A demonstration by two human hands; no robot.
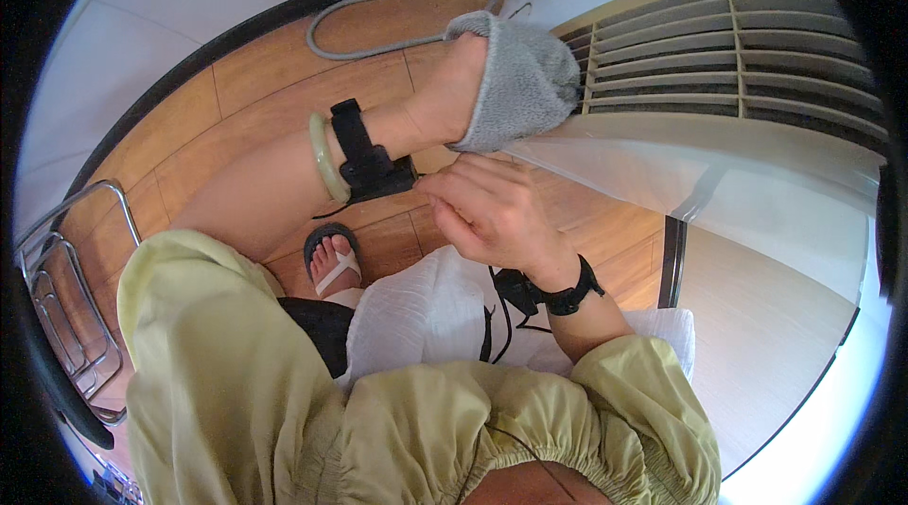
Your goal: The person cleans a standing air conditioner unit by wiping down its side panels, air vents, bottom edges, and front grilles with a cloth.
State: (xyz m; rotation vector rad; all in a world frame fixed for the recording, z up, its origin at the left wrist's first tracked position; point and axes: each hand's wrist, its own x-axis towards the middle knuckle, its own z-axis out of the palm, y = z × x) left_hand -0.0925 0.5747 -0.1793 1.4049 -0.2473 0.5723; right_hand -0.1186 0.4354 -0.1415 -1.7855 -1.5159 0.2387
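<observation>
My left hand [454,86] is mostly covered by a grey knitted cloth [525,83], so its fingers are hidden. The cloth lies against the slats of a beige vent grille [663,58]. Around my left wrist are a black strap with a small black box [383,180] and, further up the arm, a pale green bangle [328,157]. My right hand [489,203] has its fingers bent together, with the fingertips at the end of that black box; whether they pinch a small part there is not clear. A black strapped device [521,289] sits on my right wrist.
A grey cable [376,51] loops on the wood-look floor by the wall. At left stands a chrome wire rack [78,306]. A pale panel [766,320] is at right. Below are white fabric [425,313], loose black cords and a foot in a sandal [333,260].
</observation>
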